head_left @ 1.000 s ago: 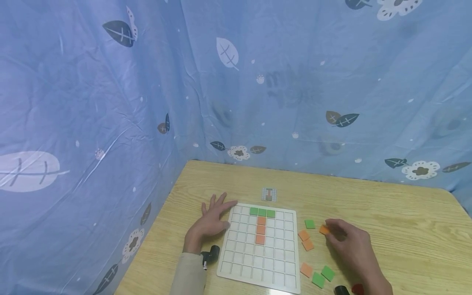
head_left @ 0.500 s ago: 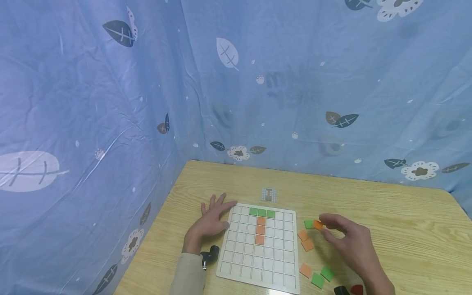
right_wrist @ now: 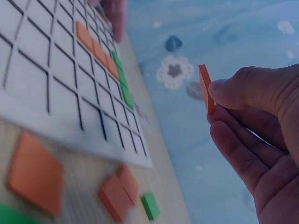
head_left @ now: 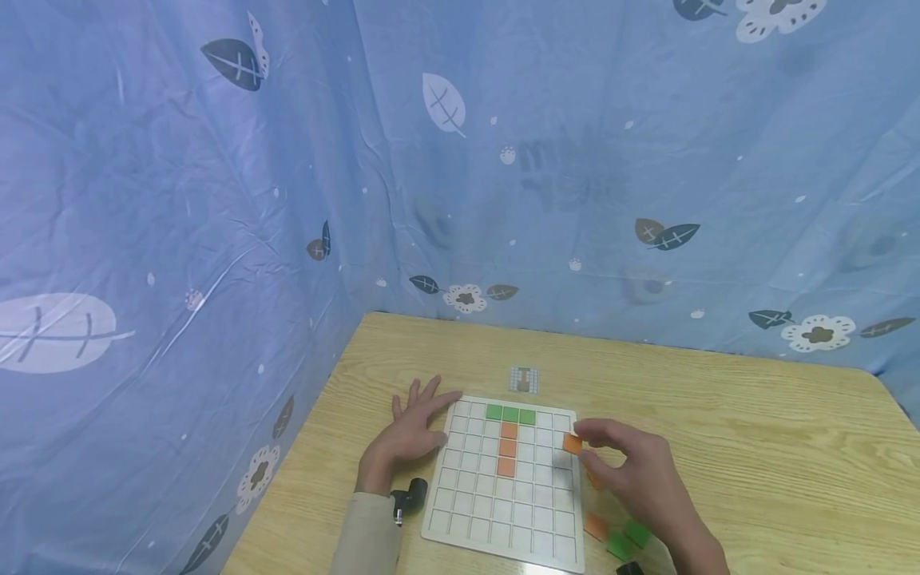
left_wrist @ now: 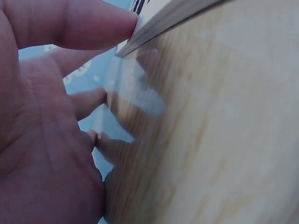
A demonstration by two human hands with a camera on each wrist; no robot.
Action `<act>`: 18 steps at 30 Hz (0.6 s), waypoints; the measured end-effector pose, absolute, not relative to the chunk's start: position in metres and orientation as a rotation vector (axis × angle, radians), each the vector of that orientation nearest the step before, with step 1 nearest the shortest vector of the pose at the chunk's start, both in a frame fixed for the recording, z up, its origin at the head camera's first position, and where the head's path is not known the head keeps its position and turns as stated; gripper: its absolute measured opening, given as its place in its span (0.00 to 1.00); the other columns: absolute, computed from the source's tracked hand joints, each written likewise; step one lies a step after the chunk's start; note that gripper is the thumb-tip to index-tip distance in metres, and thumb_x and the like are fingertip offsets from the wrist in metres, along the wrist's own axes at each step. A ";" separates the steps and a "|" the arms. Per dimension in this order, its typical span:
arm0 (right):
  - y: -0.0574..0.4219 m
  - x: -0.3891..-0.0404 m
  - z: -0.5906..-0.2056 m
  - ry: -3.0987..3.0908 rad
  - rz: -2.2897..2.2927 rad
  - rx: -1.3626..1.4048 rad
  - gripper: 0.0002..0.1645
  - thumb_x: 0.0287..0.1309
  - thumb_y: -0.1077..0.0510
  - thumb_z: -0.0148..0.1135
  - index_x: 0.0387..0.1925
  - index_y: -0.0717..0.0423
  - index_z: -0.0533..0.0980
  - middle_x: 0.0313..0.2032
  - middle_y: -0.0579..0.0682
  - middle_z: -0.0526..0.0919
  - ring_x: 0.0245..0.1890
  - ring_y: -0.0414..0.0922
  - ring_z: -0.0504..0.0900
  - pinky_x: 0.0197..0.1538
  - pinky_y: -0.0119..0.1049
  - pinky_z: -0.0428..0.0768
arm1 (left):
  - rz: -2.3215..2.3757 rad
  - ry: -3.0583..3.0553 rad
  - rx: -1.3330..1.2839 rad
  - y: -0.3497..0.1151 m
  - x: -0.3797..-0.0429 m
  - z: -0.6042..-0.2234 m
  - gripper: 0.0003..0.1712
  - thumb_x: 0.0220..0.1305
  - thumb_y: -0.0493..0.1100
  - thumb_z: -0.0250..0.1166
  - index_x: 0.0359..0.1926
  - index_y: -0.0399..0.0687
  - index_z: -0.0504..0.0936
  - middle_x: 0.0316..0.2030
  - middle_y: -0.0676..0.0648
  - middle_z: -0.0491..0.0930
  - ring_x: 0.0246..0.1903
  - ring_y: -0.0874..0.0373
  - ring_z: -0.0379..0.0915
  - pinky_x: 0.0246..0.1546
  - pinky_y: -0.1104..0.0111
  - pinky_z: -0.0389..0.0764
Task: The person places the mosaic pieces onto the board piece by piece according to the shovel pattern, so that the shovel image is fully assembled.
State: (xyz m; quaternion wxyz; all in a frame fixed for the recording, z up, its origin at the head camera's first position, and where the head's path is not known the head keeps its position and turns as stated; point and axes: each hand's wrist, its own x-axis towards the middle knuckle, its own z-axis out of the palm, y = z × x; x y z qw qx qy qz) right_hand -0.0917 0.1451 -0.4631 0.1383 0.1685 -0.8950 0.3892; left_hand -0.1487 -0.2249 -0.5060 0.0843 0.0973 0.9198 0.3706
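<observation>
A white grid board [head_left: 474, 511] lies on the table, with three green tiles [head_left: 510, 414] in a row near its far edge and three orange tiles [head_left: 507, 449] in a column below the middle one. My left hand [head_left: 406, 435] rests at the board's left edge, fingers spread; in the left wrist view its thumb [left_wrist: 93, 25] touches the board's edge. Between thumb and fingertips my right hand [head_left: 640, 471] pinches an orange tile [right_wrist: 206, 89], raised over the board's right edge. Beneath that hand lie loose orange tiles [right_wrist: 35, 175] and green tiles [head_left: 620, 546].
Beyond the board's far edge lies a small picture card [head_left: 524, 379] with a gridded pattern. The wooden table [head_left: 776, 447] meets a blue patterned curtain [head_left: 546, 200] at the back and left. Black wrist-camera parts [head_left: 411, 495] show beside the left wrist.
My right hand has lifted the orange tile and carried it left, from the table right of the loose tiles to over the board's right edge. The left hand has stayed put.
</observation>
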 end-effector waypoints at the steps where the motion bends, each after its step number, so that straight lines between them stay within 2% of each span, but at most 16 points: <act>1: 0.142 -0.092 -0.464 -2.573 1.140 0.512 0.21 0.57 0.64 0.81 0.52 0.43 0.90 0.46 0.33 0.94 0.44 0.37 0.91 0.45 0.42 0.91 | 1.105 2.744 0.290 -0.225 -0.149 -0.506 0.49 0.54 0.35 0.64 0.81 0.57 0.74 0.89 0.39 0.47 0.88 0.31 0.23 0.80 0.28 0.19; 7: 0.122 -0.091 -0.473 -2.502 1.169 0.630 0.25 0.51 0.68 0.83 0.48 0.42 0.91 0.44 0.33 0.94 0.42 0.34 0.90 0.46 0.37 0.90 | 1.096 2.746 0.293 -0.226 -0.150 -0.508 0.49 0.54 0.35 0.64 0.81 0.58 0.73 0.89 0.39 0.47 0.88 0.31 0.23 0.80 0.29 0.18; 10: 0.113 -0.090 -0.477 -2.459 1.175 0.708 0.25 0.49 0.70 0.83 0.47 0.45 0.91 0.44 0.35 0.94 0.41 0.35 0.91 0.46 0.34 0.89 | 1.095 2.747 0.294 -0.226 -0.150 -0.508 0.49 0.54 0.35 0.64 0.81 0.58 0.73 0.89 0.40 0.47 0.88 0.31 0.23 0.80 0.28 0.18; 14: 0.101 -0.088 -0.482 -2.460 1.214 0.780 0.24 0.50 0.70 0.81 0.48 0.48 0.91 0.45 0.37 0.94 0.42 0.36 0.92 0.47 0.34 0.90 | 1.095 2.748 0.293 -0.226 -0.150 -0.508 0.49 0.55 0.35 0.64 0.81 0.58 0.73 0.89 0.40 0.47 0.88 0.32 0.23 0.80 0.29 0.18; 18: 0.091 -0.086 -0.488 -2.516 1.258 0.790 0.22 0.53 0.69 0.80 0.48 0.47 0.91 0.46 0.35 0.94 0.44 0.34 0.90 0.50 0.34 0.90 | 1.090 2.747 0.291 -0.226 -0.150 -0.508 0.49 0.55 0.35 0.64 0.81 0.58 0.73 0.89 0.40 0.47 0.88 0.32 0.23 0.80 0.29 0.18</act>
